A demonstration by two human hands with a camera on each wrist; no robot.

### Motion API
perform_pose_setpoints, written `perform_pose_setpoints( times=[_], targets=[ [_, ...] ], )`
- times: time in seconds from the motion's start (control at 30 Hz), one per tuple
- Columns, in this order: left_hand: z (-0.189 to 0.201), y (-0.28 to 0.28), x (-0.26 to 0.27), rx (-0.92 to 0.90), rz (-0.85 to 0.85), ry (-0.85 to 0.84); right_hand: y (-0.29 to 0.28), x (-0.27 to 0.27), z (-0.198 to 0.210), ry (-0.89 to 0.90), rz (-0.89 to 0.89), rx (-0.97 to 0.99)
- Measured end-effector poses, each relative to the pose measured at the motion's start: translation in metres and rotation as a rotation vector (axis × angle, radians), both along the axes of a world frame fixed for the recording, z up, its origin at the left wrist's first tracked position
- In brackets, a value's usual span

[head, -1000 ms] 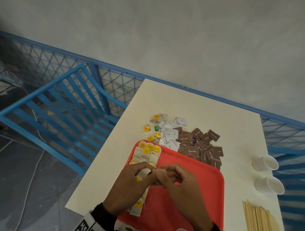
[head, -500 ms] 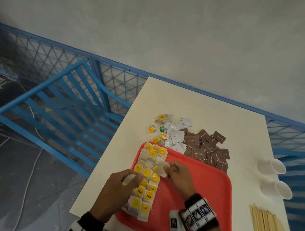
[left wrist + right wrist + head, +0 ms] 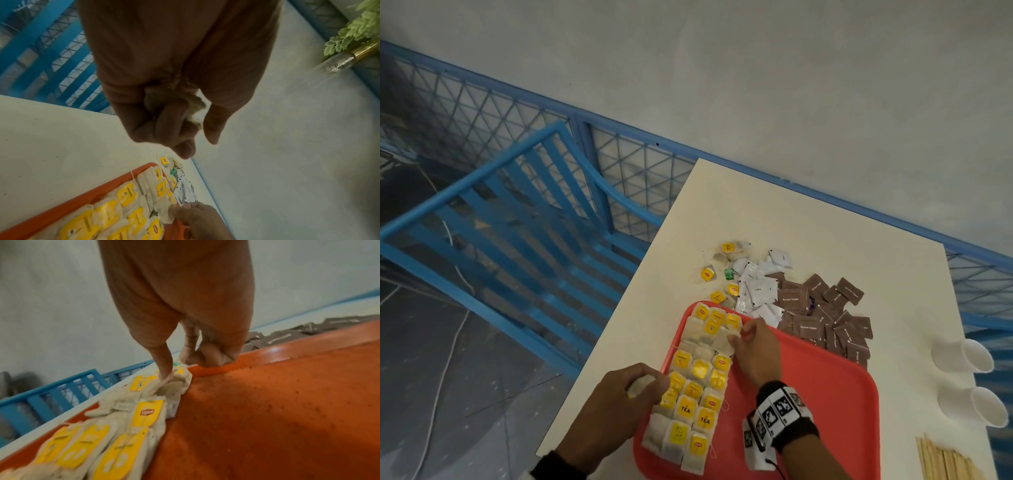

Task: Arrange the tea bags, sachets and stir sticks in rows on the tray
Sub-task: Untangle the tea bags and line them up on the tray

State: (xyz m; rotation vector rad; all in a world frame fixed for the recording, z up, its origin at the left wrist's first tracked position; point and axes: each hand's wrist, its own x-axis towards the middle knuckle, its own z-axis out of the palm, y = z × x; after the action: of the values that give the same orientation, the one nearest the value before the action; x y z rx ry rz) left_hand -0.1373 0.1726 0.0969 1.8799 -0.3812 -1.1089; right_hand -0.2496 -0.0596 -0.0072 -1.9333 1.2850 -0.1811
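Left hand [image 3: 619, 394] fingers grip a spare tea bag [image 3: 639, 385]; right hand [image 3: 755, 349] fingers pinch a tea bag [image 3: 724, 342] on the tray [image 3: 825, 394].

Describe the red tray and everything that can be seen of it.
The red tray is a flat, rounded-corner tray that looks like plastic, lying on the white table near the front edge. Tea bags with yellow tags fill its left side in rows; the rest is bare, speckled with fine crumbs. The right hand reaches over it to a tea bag; brown sugar sachets overlap its far rim.
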Motion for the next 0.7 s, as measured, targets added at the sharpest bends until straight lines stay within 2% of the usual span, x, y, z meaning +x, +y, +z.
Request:
perform_pose_setpoints(
  times=[0.1, 0.17, 0.27, 0.4, 0.57, 0.7],
  targets=[
    [0.001, -0.003, 0.001, -0.019, 0.021, 0.047, 0.011, 0.002, 0.001, 0.030, 0.232, -0.205],
    [0.002, -0.005, 0.000, -0.029, 0.034, 0.075, 0.020, 0.002, -0.007, 0.107, 0.399, -0.240],
    [0.004, -0.008, -0.001, -0.041, 0.035, 0.085, 0.025, -0.002, -0.015, 0.190, 0.518, -0.299],
    [0.008, -0.011, -0.004, -0.085, 0.104, 0.181, 0.023, -0.005, -0.009, 0.162, 0.501, -0.355],
    [0.014, -0.019, -0.007, -0.155, 0.241, 0.453, 0.023, -0.008, 0.011, 0.152, 0.510, -0.283],
    [0.021, -0.027, -0.007, -0.262, 0.274, 0.670, 0.035, -0.015, 0.069, -0.116, 0.399, -0.191]
  ],
)
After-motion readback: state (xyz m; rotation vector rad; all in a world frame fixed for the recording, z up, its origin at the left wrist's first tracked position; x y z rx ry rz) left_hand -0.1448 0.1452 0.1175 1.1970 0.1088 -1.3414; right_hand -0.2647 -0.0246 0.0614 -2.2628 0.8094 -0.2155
